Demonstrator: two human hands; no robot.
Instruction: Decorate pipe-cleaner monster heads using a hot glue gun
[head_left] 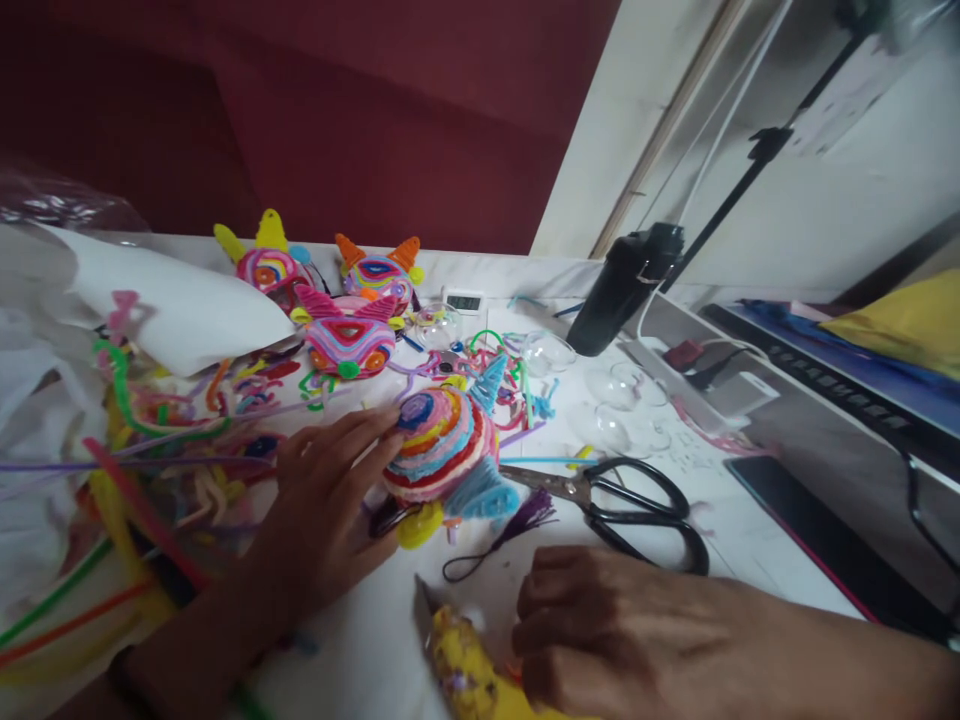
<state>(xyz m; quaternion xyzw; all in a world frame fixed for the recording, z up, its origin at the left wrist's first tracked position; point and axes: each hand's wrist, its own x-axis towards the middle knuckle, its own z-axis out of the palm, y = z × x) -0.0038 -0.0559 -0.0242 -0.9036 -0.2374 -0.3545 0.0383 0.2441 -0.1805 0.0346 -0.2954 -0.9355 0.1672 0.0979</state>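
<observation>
A round ornament wrapped in striped, fuzzy pipe cleaners [442,440], with light-blue ears, lies in the middle of the table. My left hand [330,490] holds it from the left, fingers along its upper side and thumb low near a yellow tab. My right hand [577,630] is curled closed in front, palm down; what its fingers hold is hidden. Beside and partly below that hand lies a yellow, stained tool with a dark pointed tip [469,660]. A purple tassel with a dark loop [525,515] and black-handled scissors [615,500] lie between the ornament and my right hand.
Behind stand similar finished-looking ornaments [349,340] and a small digital display [463,302]. Loose pipe cleaners [120,390] pile up at left beside a white sheet [180,300]. Clear plastic domes [611,425], a black cylinder [626,285] and a phone [832,540] are at right.
</observation>
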